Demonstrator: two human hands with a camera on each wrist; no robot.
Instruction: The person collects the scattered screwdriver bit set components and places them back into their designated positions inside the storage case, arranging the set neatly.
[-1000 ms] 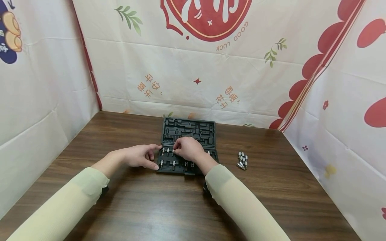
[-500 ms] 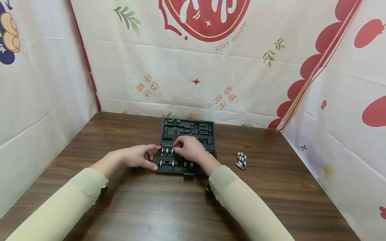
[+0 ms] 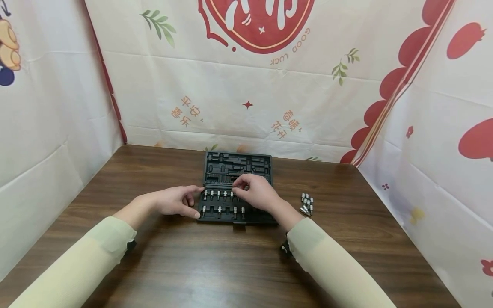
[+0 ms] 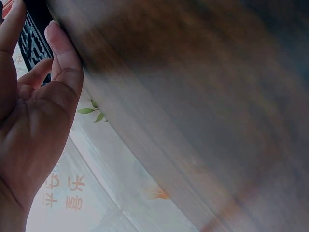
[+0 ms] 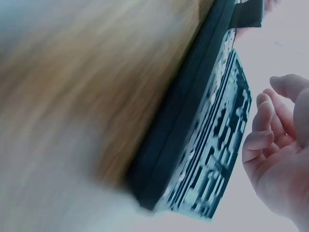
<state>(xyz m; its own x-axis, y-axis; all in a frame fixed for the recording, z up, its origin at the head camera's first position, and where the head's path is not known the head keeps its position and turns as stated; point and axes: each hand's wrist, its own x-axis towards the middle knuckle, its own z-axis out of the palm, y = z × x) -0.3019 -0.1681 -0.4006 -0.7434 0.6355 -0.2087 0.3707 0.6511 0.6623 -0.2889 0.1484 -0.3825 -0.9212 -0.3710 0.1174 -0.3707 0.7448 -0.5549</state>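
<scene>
A black molded tool case [image 3: 246, 219] lies unfolded on the table, holding small silver bit sockets in two rows. My left hand [image 3: 175, 200] touches the case's left side, its index finger on the edge and its thumb at the front corner. In the left wrist view the fingers of the left hand [image 4: 36, 111] look relaxed. My right hand [image 3: 256, 191] is over the back row, its fingertips at a bit socket [image 3: 232, 195]. The right wrist view has the right hand [image 5: 277, 150] with bent fingers; whether it grips anything is unclear. It covers the row's right part.
To the right of the case, several loose bit sockets [image 3: 307, 204] sit in a small cluster on the wooden table [image 3: 215, 265]. Printed cloth [image 3: 215, 81] stands behind the table and along both sides.
My right hand has moved right along the back row, uncovering more bit sockets there. The left hand keeps its place at the case's left side. The loose cluster looks the same.
</scene>
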